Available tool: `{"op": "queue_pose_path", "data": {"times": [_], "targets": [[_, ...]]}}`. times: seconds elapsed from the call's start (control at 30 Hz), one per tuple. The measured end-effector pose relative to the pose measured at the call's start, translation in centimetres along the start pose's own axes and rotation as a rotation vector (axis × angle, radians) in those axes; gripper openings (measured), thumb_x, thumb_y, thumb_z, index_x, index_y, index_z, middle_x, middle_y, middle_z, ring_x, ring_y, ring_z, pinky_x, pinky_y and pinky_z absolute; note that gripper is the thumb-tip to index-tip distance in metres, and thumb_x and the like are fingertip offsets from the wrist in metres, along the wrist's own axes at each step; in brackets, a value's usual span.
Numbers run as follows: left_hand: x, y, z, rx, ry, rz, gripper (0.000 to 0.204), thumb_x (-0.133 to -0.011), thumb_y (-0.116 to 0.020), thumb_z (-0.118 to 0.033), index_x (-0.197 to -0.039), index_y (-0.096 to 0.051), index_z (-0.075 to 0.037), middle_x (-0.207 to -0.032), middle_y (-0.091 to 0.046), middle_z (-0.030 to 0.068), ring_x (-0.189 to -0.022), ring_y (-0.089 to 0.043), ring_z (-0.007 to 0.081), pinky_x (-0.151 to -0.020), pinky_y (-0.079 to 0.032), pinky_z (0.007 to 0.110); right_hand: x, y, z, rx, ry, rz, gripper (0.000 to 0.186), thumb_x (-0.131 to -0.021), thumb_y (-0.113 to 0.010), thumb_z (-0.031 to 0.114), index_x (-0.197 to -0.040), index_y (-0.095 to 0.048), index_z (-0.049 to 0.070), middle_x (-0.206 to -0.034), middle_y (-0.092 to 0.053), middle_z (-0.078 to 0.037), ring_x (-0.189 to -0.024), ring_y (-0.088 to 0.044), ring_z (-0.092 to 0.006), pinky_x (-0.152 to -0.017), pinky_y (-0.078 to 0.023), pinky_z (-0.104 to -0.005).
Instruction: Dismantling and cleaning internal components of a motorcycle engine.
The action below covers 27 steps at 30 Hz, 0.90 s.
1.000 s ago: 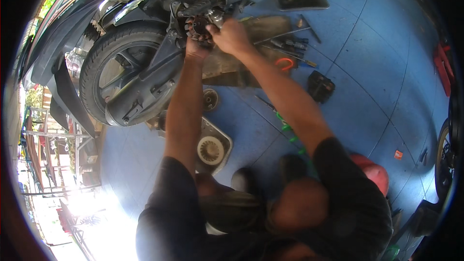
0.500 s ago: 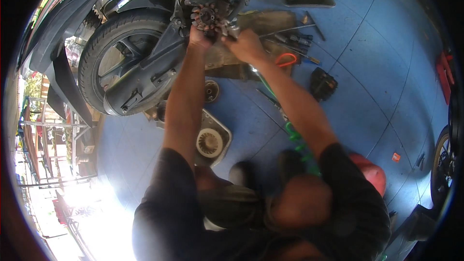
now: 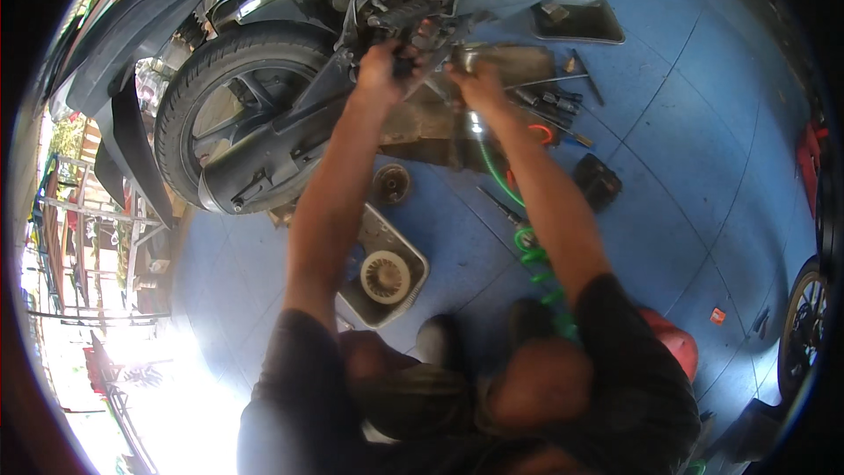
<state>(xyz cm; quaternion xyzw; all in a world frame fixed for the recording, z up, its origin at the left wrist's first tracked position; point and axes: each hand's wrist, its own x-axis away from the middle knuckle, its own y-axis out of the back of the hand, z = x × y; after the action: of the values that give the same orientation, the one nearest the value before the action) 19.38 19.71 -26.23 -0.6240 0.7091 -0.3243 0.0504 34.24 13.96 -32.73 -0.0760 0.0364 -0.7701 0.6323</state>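
My left hand (image 3: 382, 70) is at the exposed engine side (image 3: 387, 9) of a parked scooter, its fingers around a dark part, blurred and partly hidden. Copper-coloured bits show just above the fingers. My right hand (image 3: 479, 88) is a little to the right, fingers curled near shiny metal, over a brown cardboard mat (image 3: 418, 132); what it grips is unclear. A green coiled air hose (image 3: 527, 242) runs up under my right hand to a silver fitting. The black rear wheel (image 3: 189, 88) stands left of my hands.
A metal tray (image 3: 409, 295) holds a white fan wheel (image 3: 385, 277); a round metal part (image 3: 391, 183) lies above it. Sockets and tools (image 3: 554, 101), a black part (image 3: 596, 183), another tray (image 3: 589, 22), a red object (image 3: 668, 343) and a second wheel (image 3: 800, 325) are around.
My left hand has moved up and right over the round finned copper part, covering much of it. My right hand has moved right, away from that part.
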Motion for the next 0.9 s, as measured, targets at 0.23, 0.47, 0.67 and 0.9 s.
{"op": "queue_pose_path", "data": {"times": [0.23, 0.47, 0.67, 0.9], "targets": [[3.6, 0.3, -5.9, -0.395, -0.183, -0.161, 0.017, -0.090, -0.053, -0.012, -0.101, -0.056, 0.000, -0.080, -0.058, 0.0113, -0.072, -0.062, 0.0265, -0.053, -0.046, 0.032, -2.7, -3.5, -1.5, 0.401, 0.405, 0.068, 0.029, -0.088, -0.063, 0.028, -0.094, -0.060, -0.001, -0.081, -0.063, -0.022, -0.082, -0.062, -0.0404, -0.071, -0.046, -0.0476], [4.3, 1.8, -10.1, -0.335, -0.312, -0.203, 0.017, -0.080, -0.066, -0.010, -0.090, -0.063, 0.003, -0.072, -0.061, 0.0132, -0.065, -0.060, 0.0270, -0.052, -0.048, 0.036, -3.7, -5.7, -0.1, 0.767, 0.433, 0.069, 0.034, -0.090, -0.060, 0.033, -0.100, -0.061, 0.000, -0.093, -0.064, -0.027, -0.091, -0.061, -0.0435, -0.075, -0.046, -0.0490], [2.5, 3.8, -8.2, -0.071, -0.295, -0.216, 0.015, -0.077, -0.068, -0.012, -0.081, -0.065, 0.002, -0.070, -0.062, 0.0118, -0.059, -0.062, 0.0242, -0.050, -0.046, 0.037, -5.8, -5.1, -0.6, 1.011, 0.496, 0.197, 0.046, -0.088, -0.060, 0.041, -0.110, -0.062, 0.001, -0.105, -0.063, -0.026, -0.103, -0.057, -0.0438, -0.089, -0.044, -0.0455], [2.9, 5.1, -7.0, -0.217, -0.378, -0.585, 0.038, -0.063, -0.077, -0.019, -0.089, -0.067, 0.008, -0.092, -0.068, 0.0208, -0.085, -0.066, 0.0299, -0.076, -0.051, 0.038, -3.3, -8.7, 2.4, 1.195, 0.326, 0.166, 0.040, -0.090, -0.059, 0.036, -0.108, -0.060, 0.001, -0.089, -0.065, -0.025, -0.088, -0.062, -0.0438, -0.075, -0.049, -0.0486]]}}
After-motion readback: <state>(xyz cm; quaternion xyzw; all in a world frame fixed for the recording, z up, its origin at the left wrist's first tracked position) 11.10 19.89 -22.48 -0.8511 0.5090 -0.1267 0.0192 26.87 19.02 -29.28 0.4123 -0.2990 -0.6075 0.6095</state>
